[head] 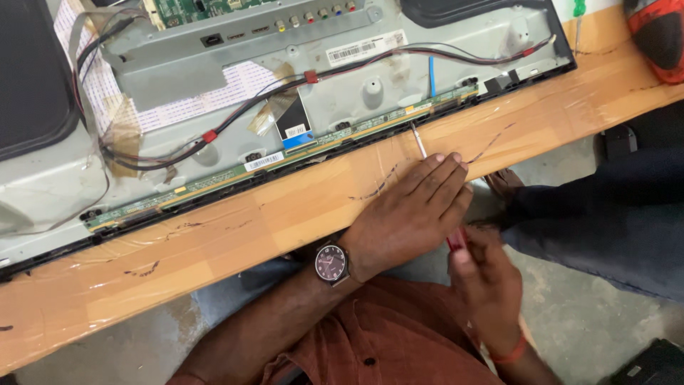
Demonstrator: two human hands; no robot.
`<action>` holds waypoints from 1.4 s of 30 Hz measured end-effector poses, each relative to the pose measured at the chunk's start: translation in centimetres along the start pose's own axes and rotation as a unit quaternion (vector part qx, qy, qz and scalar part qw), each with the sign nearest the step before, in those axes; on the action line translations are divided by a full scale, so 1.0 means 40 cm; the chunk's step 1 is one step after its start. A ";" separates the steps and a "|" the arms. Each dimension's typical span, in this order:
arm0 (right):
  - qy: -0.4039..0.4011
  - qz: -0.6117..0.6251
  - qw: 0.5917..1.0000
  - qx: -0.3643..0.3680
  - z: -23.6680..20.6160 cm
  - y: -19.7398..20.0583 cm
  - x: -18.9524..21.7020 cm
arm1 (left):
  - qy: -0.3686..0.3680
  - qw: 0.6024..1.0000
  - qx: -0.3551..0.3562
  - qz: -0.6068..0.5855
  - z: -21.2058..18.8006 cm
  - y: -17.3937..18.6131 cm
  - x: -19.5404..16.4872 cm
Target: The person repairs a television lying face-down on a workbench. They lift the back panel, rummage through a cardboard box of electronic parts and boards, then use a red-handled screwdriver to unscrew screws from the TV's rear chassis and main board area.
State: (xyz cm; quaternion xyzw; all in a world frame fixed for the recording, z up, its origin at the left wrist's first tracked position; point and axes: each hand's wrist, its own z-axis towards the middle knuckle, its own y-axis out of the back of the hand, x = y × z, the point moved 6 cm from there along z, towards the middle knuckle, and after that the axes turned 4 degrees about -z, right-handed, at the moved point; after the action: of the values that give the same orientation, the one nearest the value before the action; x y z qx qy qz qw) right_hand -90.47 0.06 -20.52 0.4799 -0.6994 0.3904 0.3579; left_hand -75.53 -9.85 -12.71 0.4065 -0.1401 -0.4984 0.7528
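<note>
At the near edge of the opened television panel (299,107), a screwdriver (420,142) meets the circuit strip (285,158). Left hand (410,214) lies flat, fingers extended, over its shaft on the wooden surface (214,242); right hand (488,274) fingers are closed around the red handle.

**Layout: opened panel on desk, hands at its near edge**

Opened flat panel (285,93) lies on the desk (214,242), filling the far side. Cables (249,107) run across its back plate. Circuit strip (299,150) sits along the panel's near edge. Screwdriver (420,146) reaches from the near side to that strip. Left hand (410,217) rests over the shaft; right hand (488,281) behind it, off the desk's edge, on the handle.
</note>
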 end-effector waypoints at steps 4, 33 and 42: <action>-0.147 0.419 0.870 0.212 0.005 -0.052 0.017 | 0.005 1.000 -0.006 -0.001 -0.002 0.001 0.001; -0.004 -0.004 0.999 0.047 0.045 -0.036 0.059 | 0.041 0.999 -0.006 -0.013 0.003 0.010 0.009; -0.121 0.320 0.925 0.166 0.042 -0.082 0.063 | 0.050 0.998 -0.025 -0.034 0.001 0.020 0.010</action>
State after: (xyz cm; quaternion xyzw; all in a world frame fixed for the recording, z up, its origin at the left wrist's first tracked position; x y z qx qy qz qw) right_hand -88.28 -3.18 -18.41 0.3270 -0.7788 0.5337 0.0415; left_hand -74.88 -10.08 -12.16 0.4170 -0.0759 -0.5063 0.7510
